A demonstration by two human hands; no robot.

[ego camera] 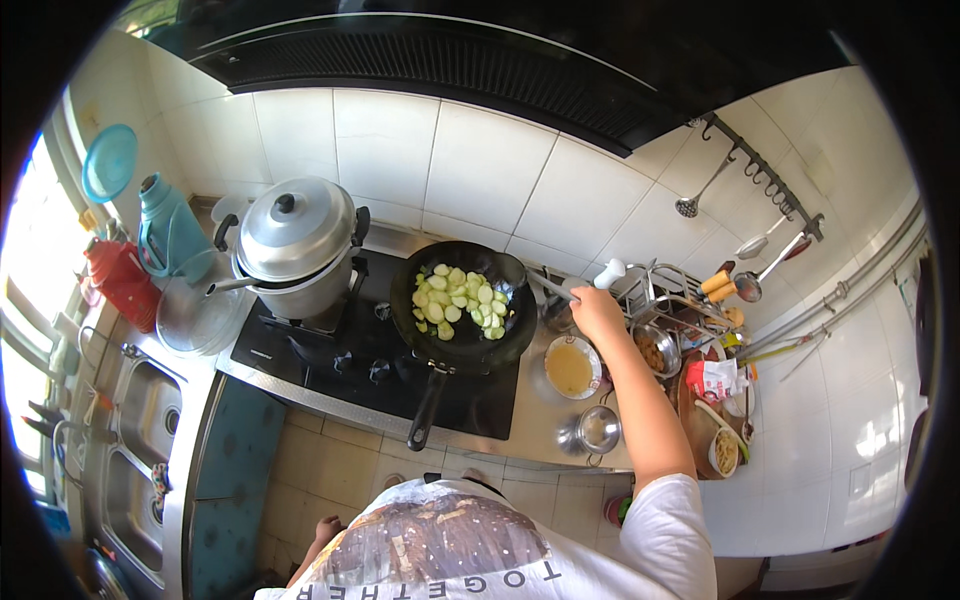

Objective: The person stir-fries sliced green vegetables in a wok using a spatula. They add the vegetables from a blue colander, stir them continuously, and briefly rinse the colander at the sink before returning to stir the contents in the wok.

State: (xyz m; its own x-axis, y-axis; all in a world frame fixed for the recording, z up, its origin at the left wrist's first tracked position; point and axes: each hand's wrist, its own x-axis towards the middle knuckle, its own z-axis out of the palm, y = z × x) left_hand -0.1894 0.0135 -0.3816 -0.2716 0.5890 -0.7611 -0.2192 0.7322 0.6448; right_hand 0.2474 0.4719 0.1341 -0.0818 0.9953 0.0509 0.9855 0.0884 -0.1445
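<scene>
My right hand (598, 313) grips the handle of a metal spatula (551, 286), its dark blade resting against the right inner wall of a black wok (465, 356). Sliced pale-green squash or cucumber (456, 294) lies across the middle of the wok, some pieces overlapping. The wok sits on a black glass gas stove (315, 371), its long black handle (427, 412) pointing toward me. Down at my left side hangs my left hand (328, 529), away from the stove; its fingers look curled and their inner side is hidden.
A lidded aluminium pot (296, 240) stands left of the wok. To the right are a bowl of yellowish liquid (572, 367), a small metal bowl (599, 429) and a cutting board (694, 420). A range hood (427, 64) hangs above; a double sink (139, 450) lies left.
</scene>
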